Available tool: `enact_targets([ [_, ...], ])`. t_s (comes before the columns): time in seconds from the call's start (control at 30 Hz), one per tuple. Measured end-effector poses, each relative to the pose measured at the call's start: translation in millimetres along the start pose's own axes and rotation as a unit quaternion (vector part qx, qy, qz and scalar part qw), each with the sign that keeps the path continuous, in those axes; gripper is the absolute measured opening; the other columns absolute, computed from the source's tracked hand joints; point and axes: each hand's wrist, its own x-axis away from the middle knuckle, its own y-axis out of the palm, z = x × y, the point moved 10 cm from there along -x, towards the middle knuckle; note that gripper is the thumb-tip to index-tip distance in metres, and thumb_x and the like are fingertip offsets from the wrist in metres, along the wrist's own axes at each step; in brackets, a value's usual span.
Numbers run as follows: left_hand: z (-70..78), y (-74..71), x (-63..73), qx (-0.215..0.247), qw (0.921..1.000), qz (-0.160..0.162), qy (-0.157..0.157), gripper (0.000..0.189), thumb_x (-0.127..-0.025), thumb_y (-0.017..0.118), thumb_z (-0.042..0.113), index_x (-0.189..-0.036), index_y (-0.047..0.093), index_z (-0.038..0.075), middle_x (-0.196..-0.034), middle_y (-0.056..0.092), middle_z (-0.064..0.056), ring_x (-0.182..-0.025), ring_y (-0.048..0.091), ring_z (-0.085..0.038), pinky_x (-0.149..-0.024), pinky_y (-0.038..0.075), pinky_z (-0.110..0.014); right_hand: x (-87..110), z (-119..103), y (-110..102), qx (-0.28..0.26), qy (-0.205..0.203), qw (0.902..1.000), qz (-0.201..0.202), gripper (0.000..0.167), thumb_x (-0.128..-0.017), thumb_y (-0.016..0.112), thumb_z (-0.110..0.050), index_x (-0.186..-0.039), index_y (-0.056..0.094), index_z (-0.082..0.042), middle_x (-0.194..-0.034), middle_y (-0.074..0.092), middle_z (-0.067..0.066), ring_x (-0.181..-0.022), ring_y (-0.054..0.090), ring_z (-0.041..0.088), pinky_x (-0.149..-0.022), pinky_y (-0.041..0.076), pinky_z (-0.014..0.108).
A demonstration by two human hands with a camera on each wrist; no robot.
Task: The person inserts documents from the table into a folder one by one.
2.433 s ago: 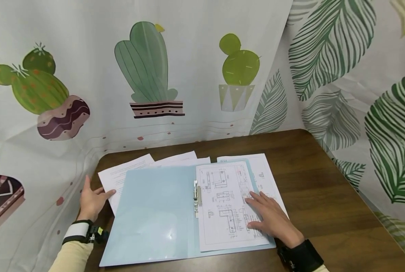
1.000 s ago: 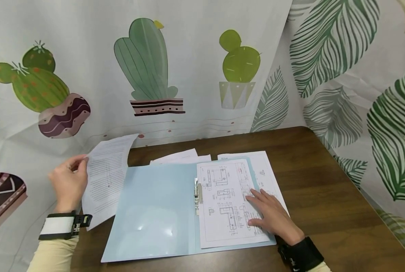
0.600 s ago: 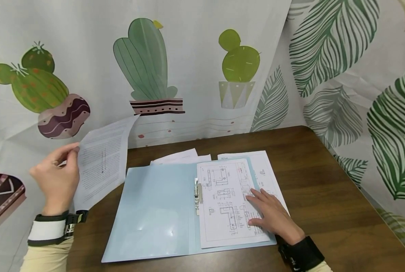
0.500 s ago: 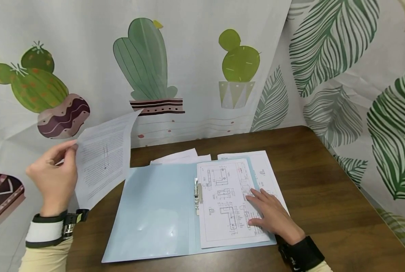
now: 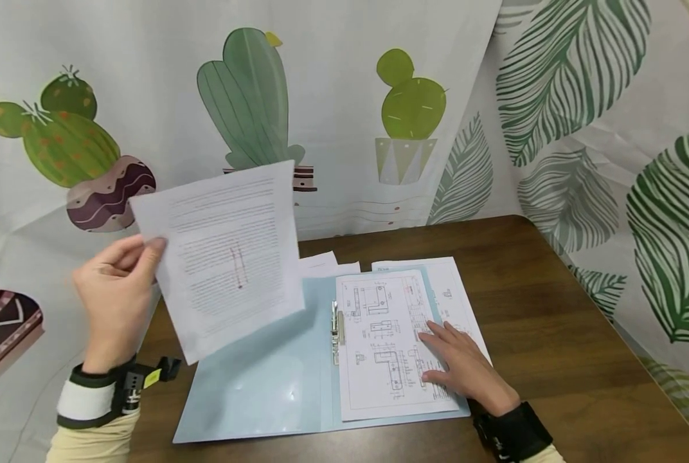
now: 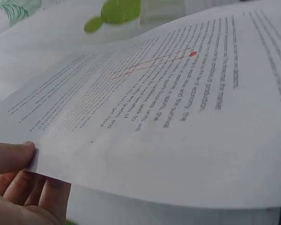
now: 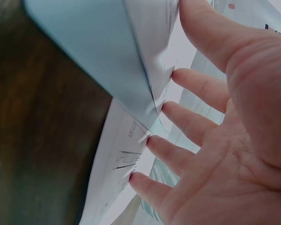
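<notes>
My left hand [image 5: 113, 296]: thumb and fingers pinching one printed sheet [image 5: 223, 260] by its edge, aloft above the folder's left half. My right hand [image 5: 466, 370]: fingers spread on the drawing page [image 5: 373, 376]. Step, I judge: carrying the sheet; next calls for level lowering. Beneath: blue folder [image 5: 252, 402], brown table [image 5: 558, 328].

Held sheet [image 5: 223, 263] blocks folder [image 5: 252, 402] upper left; table [image 5: 553, 328] passable right.
</notes>
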Motion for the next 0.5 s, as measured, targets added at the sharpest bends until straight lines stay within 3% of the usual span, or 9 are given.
enact_targets([
  [0.13, -11.2, 23.5, 13.3, 0.093, 0.9934, -0.031, -0.059, 0.026, -0.088, 0.080, 0.004, -0.105, 0.072, -0.014, -0.089, 0.078, -0.011, -0.063, 0.070, -0.011, -0.048, 0.047, -0.016, 0.1, -1.5, -4.7, -0.007, -0.001, 0.9999, 0.016, 0.069, -0.084, 0.085, -0.034, -0.143, 0.060, -0.009, -0.156, 0.046, 0.020, -0.146, 0.034, 0.048, -0.114, 0.026, 0.069],
  [0.2, -16.8, 34.7, 20.2, 0.108, 0.9895, -0.047, -0.083, 0.026, -0.089, 0.079, 0.005, -0.106, 0.071, -0.014, -0.090, 0.078, -0.012, -0.064, 0.070, -0.013, -0.050, 0.049, -0.018, -0.2, -2.2, -8.4, -0.011, -0.001, 0.9995, 0.029, 0.066, -0.085, 0.084, -0.032, -0.142, 0.061, -0.008, -0.154, 0.048, 0.021, -0.144, 0.038, 0.048, -0.112, 0.029, 0.068],
  [0.3, -25.8, 52.1, 32.1, 0.116, 0.9830, -0.075, -0.120, 0.027, -0.091, 0.077, 0.006, -0.108, 0.070, -0.013, -0.092, 0.078, -0.013, -0.067, 0.071, -0.014, -0.052, 0.051, -0.020, -1.0, -2.6, -13.6, -0.022, 0.001, 0.9985, 0.049, 0.063, -0.088, 0.083, -0.030, -0.142, 0.060, -0.007, -0.152, 0.050, 0.022, -0.141, 0.044, 0.046, -0.111, 0.034, 0.064],
  [0.5, -43.0, 83.6, 58.4, 0.083, 0.9719, -0.136, -0.174, 0.031, -0.094, 0.076, 0.014, -0.116, 0.071, -0.008, -0.100, 0.079, -0.008, -0.080, 0.074, -0.015, -0.057, 0.055, -0.023, -4.8, -3.5, -20.8, -0.085, 0.004, 0.9934, 0.077, 0.063, -0.096, 0.075, -0.027, -0.149, 0.051, -0.004, -0.151, 0.051, 0.022, -0.140, 0.046, 0.042, -0.110, 0.039, 0.060],
])
